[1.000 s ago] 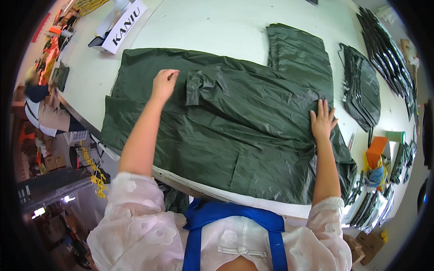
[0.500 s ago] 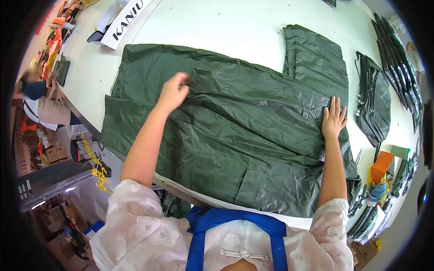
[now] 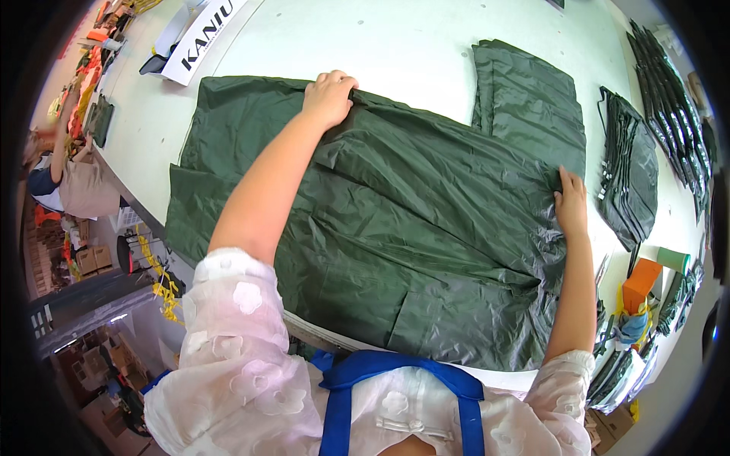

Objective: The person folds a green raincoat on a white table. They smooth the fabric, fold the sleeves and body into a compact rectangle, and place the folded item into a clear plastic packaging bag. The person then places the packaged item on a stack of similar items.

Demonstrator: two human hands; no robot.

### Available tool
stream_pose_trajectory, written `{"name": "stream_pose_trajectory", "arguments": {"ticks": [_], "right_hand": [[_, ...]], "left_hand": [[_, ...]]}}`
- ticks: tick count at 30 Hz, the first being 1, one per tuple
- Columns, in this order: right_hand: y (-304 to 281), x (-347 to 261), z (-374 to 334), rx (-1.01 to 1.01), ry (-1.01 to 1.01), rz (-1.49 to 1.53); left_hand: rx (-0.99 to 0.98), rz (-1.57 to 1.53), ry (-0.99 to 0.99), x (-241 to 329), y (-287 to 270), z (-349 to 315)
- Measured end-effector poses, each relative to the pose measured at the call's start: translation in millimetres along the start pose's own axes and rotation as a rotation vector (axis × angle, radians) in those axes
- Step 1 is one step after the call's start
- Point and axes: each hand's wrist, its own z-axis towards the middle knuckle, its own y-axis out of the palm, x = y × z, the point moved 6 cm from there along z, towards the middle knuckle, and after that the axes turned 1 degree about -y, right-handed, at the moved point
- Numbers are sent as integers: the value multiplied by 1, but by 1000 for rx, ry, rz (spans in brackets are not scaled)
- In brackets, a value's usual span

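Note:
A large dark green garment [image 3: 365,220] of thin, shiny fabric lies spread and creased across the table, a stitched flap or pocket near its front edge. At its far edge, my left hand [image 3: 329,100] has its fingers curled over the cloth and grips it. My right hand [image 3: 571,202] is closed on the garment's right edge, thumb and fingers pinching the fabric. Just beyond that hand rests a folded stack of the same green fabric [image 3: 526,99], partly overlapped by the garment.
Black drawstring bags [image 3: 628,167] and glossy dark packets [image 3: 669,110] lie along the right side. An orange box [image 3: 641,283] and a green roll [image 3: 674,259] stand nearer. A white printed box [image 3: 199,45] sits at the far left of the pale table [image 3: 395,45]. Another person [image 3: 80,186] works beyond the left edge.
My left hand has moved away and slightly right to the garment's far edge and taken hold. My right hand, flat before, has curled around the right edge. The fabric has shifted slightly.

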Motion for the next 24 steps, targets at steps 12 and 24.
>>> {"name": "stream_pose_trajectory", "arguments": {"ticks": [12,24], "right_hand": [[-125,-63,-190,91,-130,22],[-34,-105,-353,-258,-251,11]], "left_hand": [[374,-26,499,30,-182,-184],[-117,-287,239,77,-140,-333]]}}
